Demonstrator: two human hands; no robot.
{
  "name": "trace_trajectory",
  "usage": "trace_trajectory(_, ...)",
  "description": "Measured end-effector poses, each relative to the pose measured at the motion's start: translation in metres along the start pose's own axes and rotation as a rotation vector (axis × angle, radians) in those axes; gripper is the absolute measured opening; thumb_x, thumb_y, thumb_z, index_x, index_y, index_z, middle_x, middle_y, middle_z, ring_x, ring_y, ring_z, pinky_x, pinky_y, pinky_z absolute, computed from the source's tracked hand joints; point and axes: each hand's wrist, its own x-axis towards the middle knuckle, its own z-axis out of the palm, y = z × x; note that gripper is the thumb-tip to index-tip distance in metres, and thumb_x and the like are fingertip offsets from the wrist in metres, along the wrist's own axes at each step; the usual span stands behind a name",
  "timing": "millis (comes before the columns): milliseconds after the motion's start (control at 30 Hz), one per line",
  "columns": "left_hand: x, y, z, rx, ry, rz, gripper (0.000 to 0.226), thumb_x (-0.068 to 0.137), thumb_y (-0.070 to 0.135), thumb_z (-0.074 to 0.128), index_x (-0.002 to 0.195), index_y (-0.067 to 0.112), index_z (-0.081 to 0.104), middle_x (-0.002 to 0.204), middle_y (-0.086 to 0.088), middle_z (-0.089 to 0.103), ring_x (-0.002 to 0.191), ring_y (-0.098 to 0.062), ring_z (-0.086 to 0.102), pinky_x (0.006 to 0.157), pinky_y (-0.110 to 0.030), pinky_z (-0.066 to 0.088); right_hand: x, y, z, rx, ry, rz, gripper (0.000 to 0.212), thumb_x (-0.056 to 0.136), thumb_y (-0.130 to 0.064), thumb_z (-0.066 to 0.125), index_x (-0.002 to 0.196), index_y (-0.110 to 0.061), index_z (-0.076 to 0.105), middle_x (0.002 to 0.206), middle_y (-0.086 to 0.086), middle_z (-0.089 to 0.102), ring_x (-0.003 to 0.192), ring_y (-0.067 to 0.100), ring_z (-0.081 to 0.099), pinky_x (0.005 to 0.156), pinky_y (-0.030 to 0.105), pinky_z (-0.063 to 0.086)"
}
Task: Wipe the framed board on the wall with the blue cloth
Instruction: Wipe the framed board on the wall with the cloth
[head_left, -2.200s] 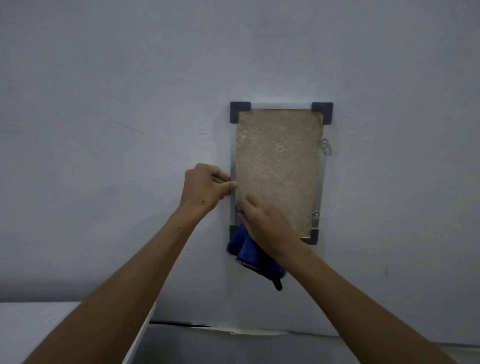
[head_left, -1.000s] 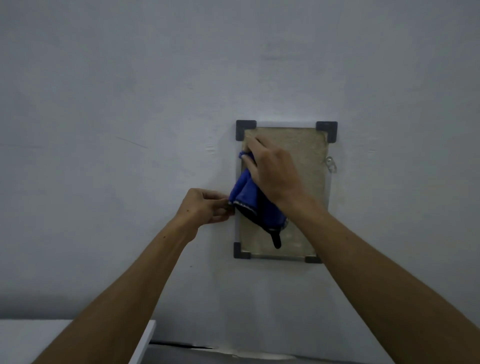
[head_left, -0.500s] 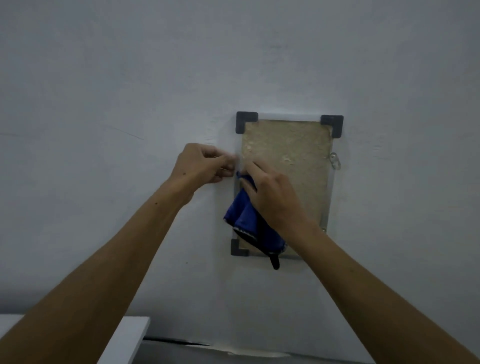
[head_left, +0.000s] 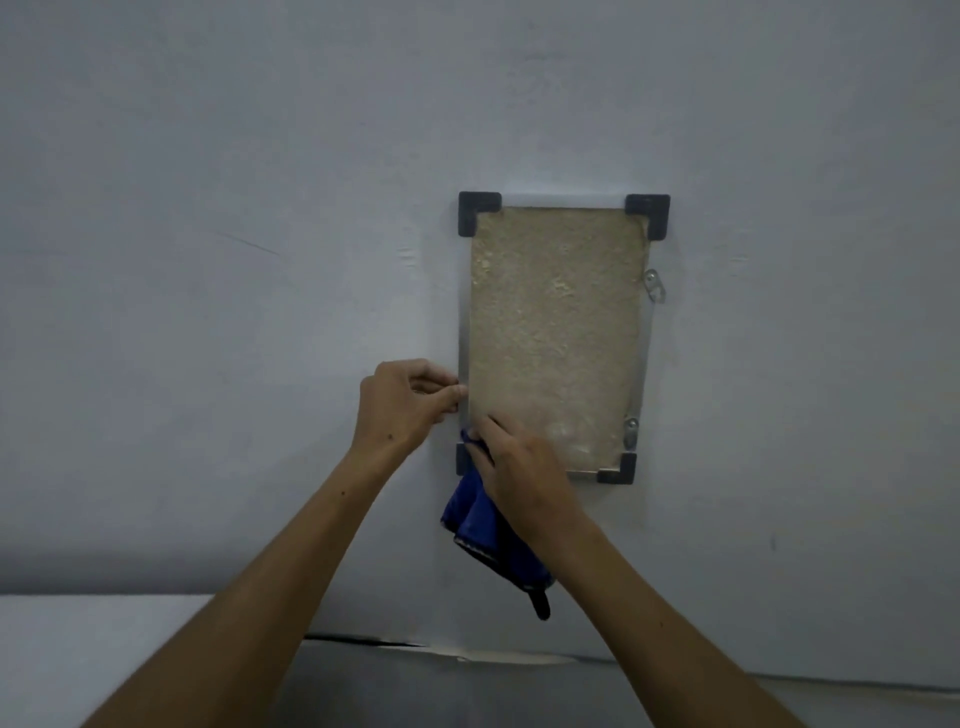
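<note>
A framed board (head_left: 556, 322) hangs on the pale wall, with a rough tan face, a thin metal frame and dark corner pieces. My right hand (head_left: 519, 462) presses the blue cloth (head_left: 483, 530) against the board's lower left corner; most of the cloth hangs below the frame, ending in a dark tab. My left hand (head_left: 405, 405) pinches the frame's left edge just above that corner, fingers curled against the metal.
Small metal hangers (head_left: 653, 285) stick out from the frame's right edge. A white surface (head_left: 78, 649) lies at the lower left. A dark seam (head_left: 467, 652) runs along the base of the wall.
My right hand has slid the cloth down the board's left side to the bottom corner. My left hand has moved down along the frame's left edge with it.
</note>
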Motion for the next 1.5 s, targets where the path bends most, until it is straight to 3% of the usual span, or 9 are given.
trace_trajectory(333,-0.029,-0.033,0.015,-0.068,0.015,-0.075,0.014,0.078,0.023,0.086,0.088,0.018,0.079,0.077,0.004,0.078,0.073,-0.008,0.075,0.068,-0.032,0.065,-0.020,0.000,0.014,0.075,0.033,0.110,0.011,0.099,-0.016,0.057,0.102,-0.008,0.064,0.098,0.005,0.061,0.082,0.016,0.056,0.072,0.029,0.051)
trace_trajectory(533,-0.038,-0.037,0.020,-0.034,0.043,-0.048,0.014,0.080,0.021,0.084,0.091,0.015,0.079,0.081,0.003,0.077,0.075,-0.008,0.074,0.064,-0.035,0.065,-0.027,0.003,0.021,-0.085,-0.054,0.086,0.010,0.101,-0.011,0.053,0.107,-0.012,0.061,0.103,0.002,0.058,0.076,0.017,0.058,0.068,0.031,0.054)
trace_trajectory(800,-0.042,-0.035,0.021,-0.033,0.041,-0.068,0.016,0.082,0.020,0.082,0.096,0.012,0.079,0.085,-0.002,0.077,0.080,-0.014,0.074,0.068,-0.039,0.065,-0.053,0.033,-0.007,-0.120,0.045,0.210,0.010,0.100,-0.010,0.054,0.091,-0.012,0.058,0.091,0.002,0.059,0.067,0.012,0.052,0.058,0.020,0.046)
trace_trajectory(900,-0.042,-0.034,0.021,-0.035,0.050,-0.082,0.015,0.082,0.019,0.082,0.095,0.012,0.079,0.084,-0.003,0.077,0.080,-0.016,0.075,0.070,-0.041,0.065,-0.063,0.049,-0.023,-0.160,0.084,0.274,0.010,0.098,-0.007,0.056,0.088,-0.010,0.057,0.089,0.006,0.061,0.063,0.014,0.049,0.056,0.022,0.039)
trace_trajectory(1100,-0.043,-0.032,0.024,0.037,0.065,-0.056,0.014,0.084,0.020,0.081,0.094,0.012,0.079,0.083,-0.003,0.076,0.077,-0.014,0.073,0.071,-0.039,0.065,-0.069,0.058,-0.040,-0.146,0.108,0.347,0.010,0.098,-0.003,0.053,0.089,-0.007,0.056,0.096,0.007,0.059,0.068,0.020,0.057,0.061,0.031,0.051)
trace_trajectory(1233,-0.043,-0.028,0.027,0.137,0.061,-0.024,0.021,0.079,0.027,0.084,0.092,0.012,0.076,0.081,0.001,0.074,0.073,-0.008,0.070,0.068,-0.023,0.060,-0.067,0.050,-0.033,-0.099,0.059,0.291,0.012,0.102,-0.011,0.050,0.096,-0.007,0.060,0.097,0.008,0.062,0.073,0.019,0.058,0.066,0.030,0.051)
trace_trajectory(1367,-0.038,-0.035,0.019,-0.022,-0.011,-0.123,0.016,0.076,0.026,0.086,0.087,0.017,0.080,0.078,0.002,0.077,0.075,-0.013,0.074,0.073,-0.030,0.064,-0.050,0.028,-0.020,-0.007,-0.003,0.152,0.015,0.102,-0.017,0.051,0.100,-0.010,0.064,0.102,0.004,0.062,0.081,0.015,0.058,0.076,0.026,0.052)
trace_trajectory(1500,-0.035,-0.039,0.013,-0.129,-0.073,-0.200,0.015,0.076,0.025,0.086,0.088,0.017,0.082,0.080,0.004,0.079,0.081,-0.012,0.076,0.076,-0.029,0.063,-0.022,0.006,0.001,0.023,0.012,0.064,0.013,0.100,-0.015,0.053,0.100,-0.009,0.064,0.101,0.004,0.060,0.078,0.015,0.056,0.072,0.028,0.052)
